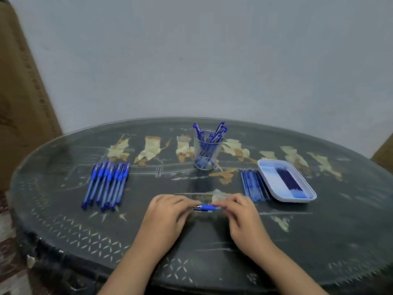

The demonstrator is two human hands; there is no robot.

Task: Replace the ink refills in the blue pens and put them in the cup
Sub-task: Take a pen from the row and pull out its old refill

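Both hands [168, 216] [240, 216] hold one blue pen [206, 207] above the table [63, 220]

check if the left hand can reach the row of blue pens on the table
Likely yes: nothing lies between the left hand and the row of blue plastic pens, but it must first release the blue pen it grips.

cup [205, 153] ahead | pen row [107, 184] left | tray [286, 180] right

pen [207, 207] between left hand [165, 216] and right hand [240, 213] | pen row [107, 184] left | cup [206, 153] behind | refills [254, 185] behind-right | tray [269, 177] just right of refills
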